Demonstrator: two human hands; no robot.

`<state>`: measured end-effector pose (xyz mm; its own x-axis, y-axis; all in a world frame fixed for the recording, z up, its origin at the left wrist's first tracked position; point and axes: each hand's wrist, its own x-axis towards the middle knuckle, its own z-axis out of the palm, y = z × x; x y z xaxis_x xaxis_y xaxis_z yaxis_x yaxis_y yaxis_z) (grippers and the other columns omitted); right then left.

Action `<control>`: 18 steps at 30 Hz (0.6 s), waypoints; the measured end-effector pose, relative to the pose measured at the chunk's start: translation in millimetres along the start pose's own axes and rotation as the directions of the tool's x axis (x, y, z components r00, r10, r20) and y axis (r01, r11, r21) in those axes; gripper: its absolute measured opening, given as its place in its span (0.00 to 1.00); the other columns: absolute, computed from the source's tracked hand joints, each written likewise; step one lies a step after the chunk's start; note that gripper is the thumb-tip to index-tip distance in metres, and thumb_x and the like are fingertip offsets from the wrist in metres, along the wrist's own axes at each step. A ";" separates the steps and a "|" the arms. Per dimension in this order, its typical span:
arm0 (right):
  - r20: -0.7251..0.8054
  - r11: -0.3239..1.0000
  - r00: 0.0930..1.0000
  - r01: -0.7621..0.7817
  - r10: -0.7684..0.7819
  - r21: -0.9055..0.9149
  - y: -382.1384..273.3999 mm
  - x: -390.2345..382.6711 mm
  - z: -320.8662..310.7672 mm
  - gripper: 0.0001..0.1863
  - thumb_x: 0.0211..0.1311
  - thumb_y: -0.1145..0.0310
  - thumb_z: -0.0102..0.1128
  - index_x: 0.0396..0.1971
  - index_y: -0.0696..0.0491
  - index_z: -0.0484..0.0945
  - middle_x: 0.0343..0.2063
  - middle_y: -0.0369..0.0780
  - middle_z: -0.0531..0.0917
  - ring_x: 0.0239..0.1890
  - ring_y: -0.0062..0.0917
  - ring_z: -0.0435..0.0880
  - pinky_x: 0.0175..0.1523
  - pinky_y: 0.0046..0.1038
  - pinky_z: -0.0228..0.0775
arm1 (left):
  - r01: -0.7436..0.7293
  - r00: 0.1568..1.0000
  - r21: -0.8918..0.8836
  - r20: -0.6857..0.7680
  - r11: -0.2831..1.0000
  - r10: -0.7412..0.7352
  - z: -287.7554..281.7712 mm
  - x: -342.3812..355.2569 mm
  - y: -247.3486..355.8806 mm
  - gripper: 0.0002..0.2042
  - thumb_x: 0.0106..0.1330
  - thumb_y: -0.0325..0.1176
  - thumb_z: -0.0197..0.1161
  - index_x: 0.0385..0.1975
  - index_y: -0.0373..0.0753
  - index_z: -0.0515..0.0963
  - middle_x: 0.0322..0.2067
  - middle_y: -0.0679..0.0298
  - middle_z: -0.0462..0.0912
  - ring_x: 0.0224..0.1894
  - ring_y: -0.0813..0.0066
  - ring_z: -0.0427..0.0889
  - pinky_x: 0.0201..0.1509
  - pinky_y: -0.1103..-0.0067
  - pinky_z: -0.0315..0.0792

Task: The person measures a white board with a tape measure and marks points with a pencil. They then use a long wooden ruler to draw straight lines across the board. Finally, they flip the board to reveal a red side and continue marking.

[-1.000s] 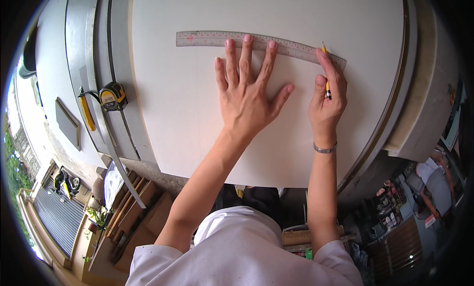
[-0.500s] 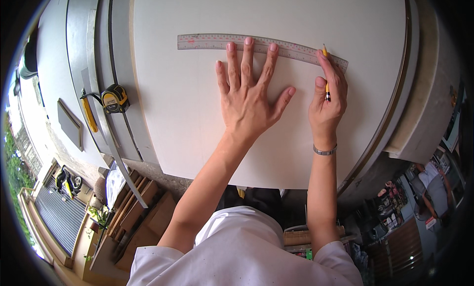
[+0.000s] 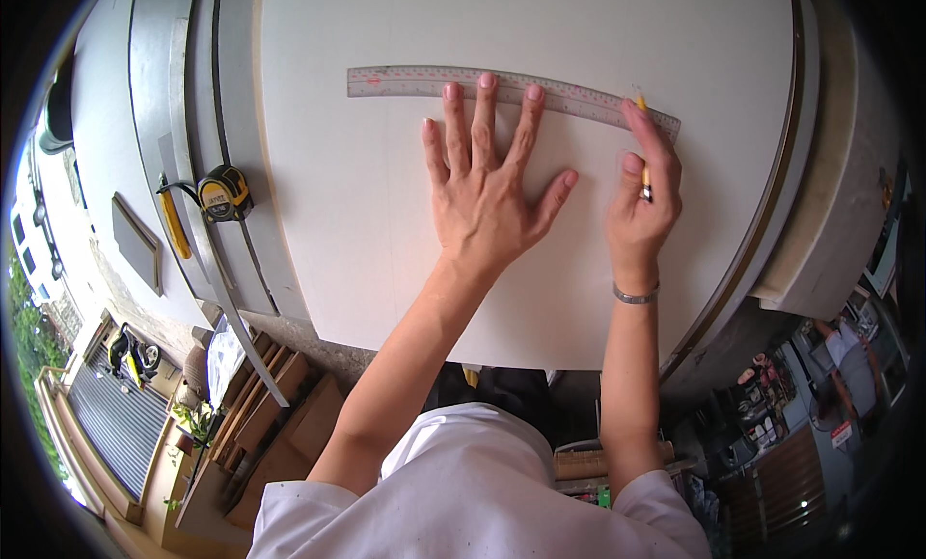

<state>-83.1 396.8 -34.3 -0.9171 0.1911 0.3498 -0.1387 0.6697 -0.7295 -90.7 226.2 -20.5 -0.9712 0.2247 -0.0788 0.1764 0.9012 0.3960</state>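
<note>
A clear plastic ruler [image 3: 410, 81] with fine markings lies across a large white board [image 3: 386, 231]. My left hand [image 3: 485, 188] is spread flat, three fingertips pressing on the ruler and the thumb out to the side on the board. Near the ruler's right end, my right hand [image 3: 646, 197] grips a yellow pencil [image 3: 646, 177] between thumb and fingers. The pencil's tip is just beyond the ruler's far edge; whether it touches the board I cannot tell. A metal band circles my right wrist.
Left of the board rest a yellow-black tape measure [image 3: 225, 193], a yellow utility knife [image 3: 175, 221] and a long metal straightedge [image 3: 241, 332]. Beyond them is a grey angular piece [image 3: 136, 244]. Wood offcuts [image 3: 256, 405] stand at lower left. Another person [image 3: 851, 361] is far right.
My right hand has tilted and shifted slightly right with the pencil, whose tip moved a little. My left hand and the ruler have stayed in place.
</note>
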 end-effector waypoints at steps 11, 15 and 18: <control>0.444 0.850 0.896 -0.212 -0.028 0.482 -23.2 85.3 60.0 0.15 0.81 0.61 0.50 0.42 0.55 0.81 0.27 0.34 0.88 0.32 0.19 0.85 0.50 0.26 0.72 | -0.007 1.000 0.027 0.015 1.000 0.006 0.0 -0.6 -0.5 0.41 0.66 0.64 0.59 0.77 0.55 0.59 0.79 0.51 0.48 0.80 0.42 0.40 0.79 0.47 0.37; 0.367 0.930 0.886 0.159 -0.282 0.330 -19.8 94.5 72.4 0.15 0.79 0.58 0.52 0.40 0.52 0.83 0.25 0.33 0.88 0.31 0.22 0.86 0.52 0.27 0.67 | -0.006 1.000 0.024 0.009 1.000 0.006 1.1 -0.9 -0.8 0.39 0.66 0.64 0.59 0.75 0.53 0.63 0.78 0.50 0.49 0.80 0.42 0.40 0.79 0.47 0.38; 0.374 0.919 0.870 0.192 -0.321 0.344 -17.4 96.2 76.2 0.15 0.78 0.56 0.53 0.38 0.50 0.83 0.25 0.33 0.88 0.31 0.24 0.86 0.53 0.27 0.65 | -0.006 1.000 0.034 -0.001 0.999 0.006 2.1 -1.1 -0.7 0.38 0.65 0.64 0.60 0.73 0.51 0.67 0.78 0.49 0.50 0.81 0.44 0.40 0.79 0.48 0.38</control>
<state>-197.4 348.9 -32.8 -0.8931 -0.3174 0.3188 -0.4318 0.4055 -0.8057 -89.5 226.1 -22.6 -0.9704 0.2294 -0.0758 0.1871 0.9121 0.3648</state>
